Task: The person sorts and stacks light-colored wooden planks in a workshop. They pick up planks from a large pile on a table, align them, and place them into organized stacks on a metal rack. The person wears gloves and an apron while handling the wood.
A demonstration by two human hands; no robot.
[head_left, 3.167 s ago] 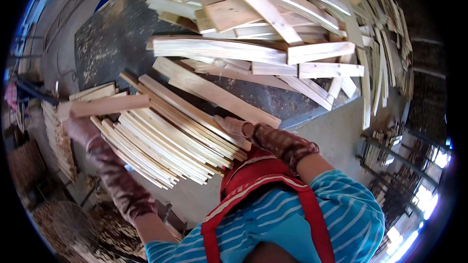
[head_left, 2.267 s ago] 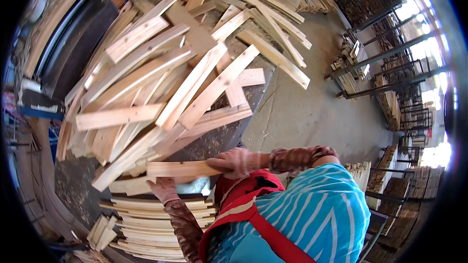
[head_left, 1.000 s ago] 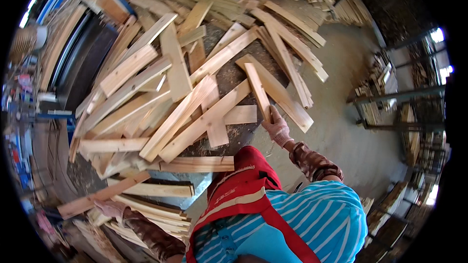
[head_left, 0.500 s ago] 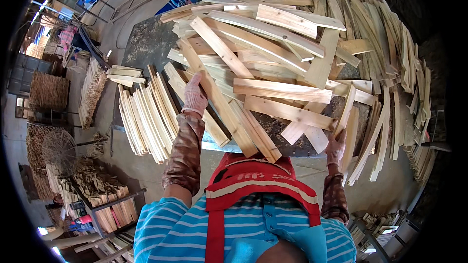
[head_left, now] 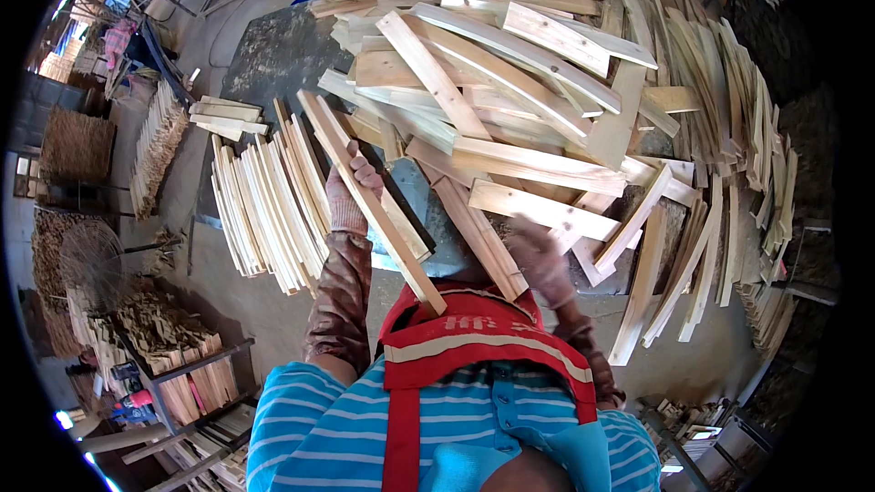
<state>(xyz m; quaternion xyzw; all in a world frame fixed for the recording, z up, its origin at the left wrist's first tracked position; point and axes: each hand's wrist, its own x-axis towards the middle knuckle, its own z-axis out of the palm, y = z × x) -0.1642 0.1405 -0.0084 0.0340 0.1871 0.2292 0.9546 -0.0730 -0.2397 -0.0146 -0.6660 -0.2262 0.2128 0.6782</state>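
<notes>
My gloved left hand [head_left: 355, 189] is wrapped round a long wooden slat [head_left: 372, 205], tilted on edge with its near end over my red apron [head_left: 492, 333]. My right hand [head_left: 540, 258] is smeared by motion near the table's front edge; its fingers cannot be made out. It is nearest to a pale board [head_left: 542, 210] and the near end of a narrow board [head_left: 478, 232]. Left of my left hand stands a row of slats [head_left: 269, 205] set side by side on edge. A loose heap of boards [head_left: 510, 64] covers the middle of the dark table [head_left: 273, 55].
A small stack of short slats [head_left: 228, 117] lies at the table's left. More long slats [head_left: 729, 109] lean along the right side, some jutting past the front edge. A round fan guard [head_left: 91, 255] and stacked wood [head_left: 77, 146] stand on the floor to the left.
My left hand has lifted the slat off the heap and drawn it left and nearer to me. My right hand has let go of a board at the right and moved left.
</notes>
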